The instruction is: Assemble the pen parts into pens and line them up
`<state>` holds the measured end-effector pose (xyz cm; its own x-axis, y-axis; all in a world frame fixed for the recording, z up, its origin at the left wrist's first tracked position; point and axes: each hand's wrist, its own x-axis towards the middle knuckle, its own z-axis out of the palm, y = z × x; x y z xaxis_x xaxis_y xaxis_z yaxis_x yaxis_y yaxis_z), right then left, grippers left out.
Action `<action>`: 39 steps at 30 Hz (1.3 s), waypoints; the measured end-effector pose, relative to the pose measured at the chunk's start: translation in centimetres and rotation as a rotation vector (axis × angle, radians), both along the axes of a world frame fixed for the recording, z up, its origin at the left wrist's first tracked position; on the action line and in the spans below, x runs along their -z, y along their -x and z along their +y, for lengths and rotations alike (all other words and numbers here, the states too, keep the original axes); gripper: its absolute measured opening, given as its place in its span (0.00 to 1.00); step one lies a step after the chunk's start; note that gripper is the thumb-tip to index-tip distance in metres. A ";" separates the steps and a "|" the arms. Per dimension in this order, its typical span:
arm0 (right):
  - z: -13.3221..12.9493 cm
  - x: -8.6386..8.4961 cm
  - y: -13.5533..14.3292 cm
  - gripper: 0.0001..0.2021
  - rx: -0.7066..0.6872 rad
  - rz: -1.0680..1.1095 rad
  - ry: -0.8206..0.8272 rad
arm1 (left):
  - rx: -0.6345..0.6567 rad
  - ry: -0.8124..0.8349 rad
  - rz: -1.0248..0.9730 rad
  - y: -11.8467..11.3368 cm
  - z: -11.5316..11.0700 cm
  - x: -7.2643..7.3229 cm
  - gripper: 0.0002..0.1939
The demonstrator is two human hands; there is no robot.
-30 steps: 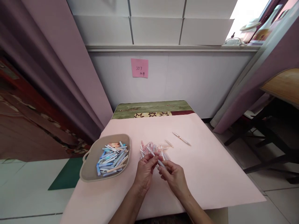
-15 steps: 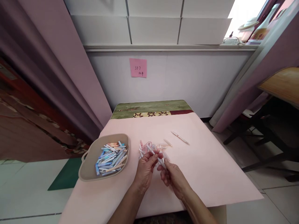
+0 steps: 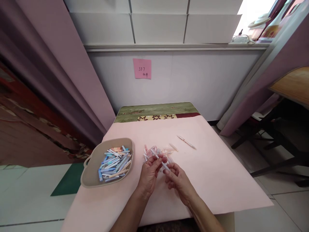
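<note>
Between both hands is a pale, whitish pen, tilted from upper left to lower right. My left hand pinches its upper part, and my right hand has fingers closed round its lower end. Just beyond my fingers lies a loose pile of clear and pink pen parts, partly hidden by my hands. A slim pinkish pen rests alone to the right of the pile. On the left, a beige basket holds several blue, white and orange pen pieces.
The table has a pink cover, with a green patterned strip at its far edge. Behind stands a white wall with a pink note. A dark stool is at the right, purple curtains at the left.
My right fingers have shifted slightly up and left on the pen, and the thumb now lies lower along it. The view has moved a little.
</note>
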<state>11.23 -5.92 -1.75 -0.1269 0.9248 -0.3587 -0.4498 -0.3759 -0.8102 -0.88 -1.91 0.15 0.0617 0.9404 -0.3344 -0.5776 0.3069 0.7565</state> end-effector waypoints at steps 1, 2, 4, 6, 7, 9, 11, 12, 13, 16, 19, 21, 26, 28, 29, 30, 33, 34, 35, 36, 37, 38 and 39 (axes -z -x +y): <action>0.0 0.0 0.0 0.22 -0.030 0.003 0.026 | 0.010 0.005 0.004 0.0 0.0 0.0 0.14; 0.1 0.1 0.0 0.23 -0.055 0.004 0.046 | 0.017 0.010 0.008 0.0 0.1 0.1 0.14; 0.2 0.3 0.1 0.24 -0.056 -0.007 0.038 | 0.016 0.016 0.006 0.0 0.1 0.1 0.13; 0.4 0.7 0.1 0.21 0.001 -0.064 -0.030 | -0.012 0.012 0.000 0.0 0.2 0.1 0.12; 0.5 0.9 0.1 0.20 0.029 -0.110 -0.070 | -0.027 0.011 -0.001 0.0 0.2 0.2 0.12; 0.6 1.3 -0.1 0.17 0.087 -0.231 -0.137 | -0.060 0.019 -0.001 0.1 0.4 0.3 0.12; 0.8 1.8 -0.4 0.16 0.154 -0.356 -0.177 | -0.115 0.032 0.006 0.4 0.8 0.4 0.12; 0.8 2.0 -0.6 0.15 0.179 -0.413 -0.184 | -0.146 0.037 0.017 0.6 1.1 0.4 0.13; 0.9 2.1 -0.9 0.14 0.195 -0.467 -0.184 | -0.172 0.038 0.035 0.8 1.4 0.5 0.13; 1.2 2.3 -1.7 0.11 0.208 -0.630 -0.176 | -0.200 0.013 0.124 1.4 2.4 0.7 0.15; 1.6 1.9 -2.5 0.12 0.225 -0.783 -0.179 | -0.203 -0.062 0.312 2.1 3.2 1.0 0.16; 1.9 1.7 -3.0 0.14 0.221 -0.839 -0.173 | -0.175 -0.115 0.515 2.6 3.6 1.1 0.16; 2.3 1.4 -2.9 0.17 0.177 -0.842 -0.193 | -0.259 -0.285 0.964 3.0 3.3 0.6 0.16; 2.4 1.3 -2.3 0.17 0.161 -0.831 -0.215 | -0.268 -0.343 0.990 2.4 2.8 0.5 0.14; 2.4 1.3 -2.0 0.17 0.156 -0.824 -0.229 | -0.223 -0.347 0.958 1.9 2.6 0.5 0.12; 2.4 1.3 -1.7 0.17 0.150 -0.814 -0.248 | -0.143 -0.329 0.901 1.5 2.4 0.6 0.11; 2.3 1.2 -1.3 0.14 0.122 -0.805 -0.336 | 0.073 -0.192 0.646 0.5 2.2 1.2 0.13; 2.3 1.3 -1.4 0.13 0.115 -0.825 -0.359 | 0.079 -0.144 0.572 0.4 2.3 1.3 0.15; 2.3 1.4 -1.6 0.11 0.117 -0.857 -0.371 | 0.047 -0.108 0.523 0.5 2.5 1.4 0.16; 2.3 1.5 -1.9 0.10 0.128 -0.896 -0.371 | -0.009 -0.085 0.502 0.7 2.8 1.5 0.17; 2.3 1.7 -2.3 0.09 0.147 -0.933 -0.360 | -0.071 -0.080 0.502 1.1 3.1 1.5 0.17; 2.3 1.8 -2.6 0.09 0.167 -0.963 -0.346 | -0.123 -0.088 0.520 1.4 3.4 1.4 0.17; 2.4 1.9 -2.9 0.09 0.181 -0.984 -0.333 | -0.152 -0.100 0.547 1.7 3.7 1.4 0.17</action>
